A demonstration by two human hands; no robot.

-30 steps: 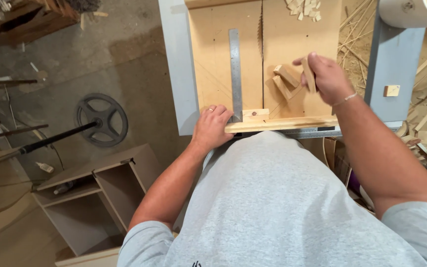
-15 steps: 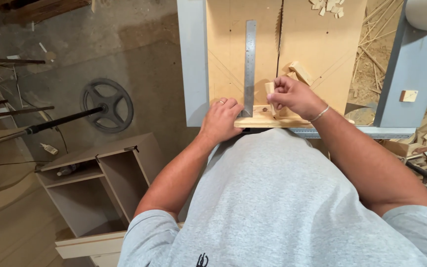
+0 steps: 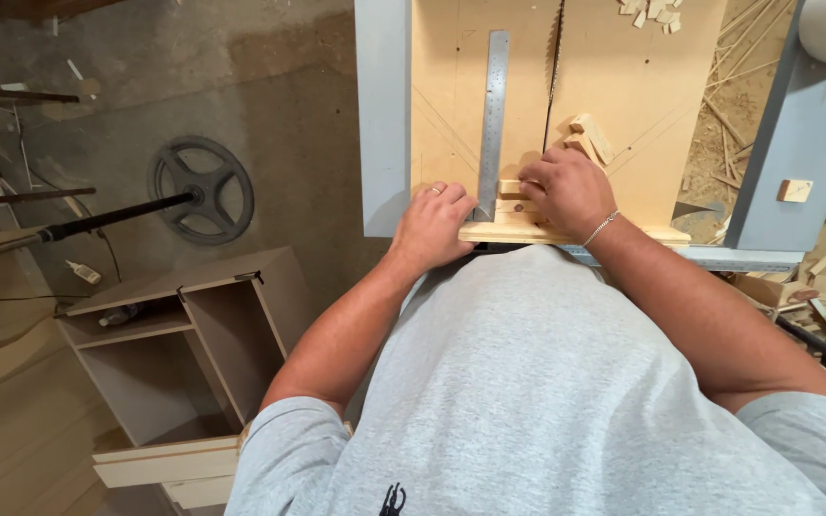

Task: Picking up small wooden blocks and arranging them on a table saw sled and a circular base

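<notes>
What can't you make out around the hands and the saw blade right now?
Head view only:
- Small wood block: mostly covered by the right hand.
- Front rail: near edge hidden by the person's shirt.
- Saw blade: top cut off by the frame edge.
- Left hand: fingertips partly behind the metal ruler.

Your view is evenly and softly lit, bright enough that nothing is lost to darkness. The pale wooden counter (image 3: 623,86) is the brightest area, warm in tone but not blown out, and the steel ruler (image 3: 492,115) shows only a dull sheen rather than glare. Your left hand (image 3: 432,225) and right hand (image 3: 566,191) cast short, faint shadows onto the wood just beneath them. The concrete floor (image 3: 241,86) reads darker and muddier, dimmest toward the upper left corner. Focus is sharp across the centre; your grey shirt (image 3: 547,382) fills the bottom, slightly soft. Straight edges lean outward near the frame's sides, a wide-lens stretch.
</notes>
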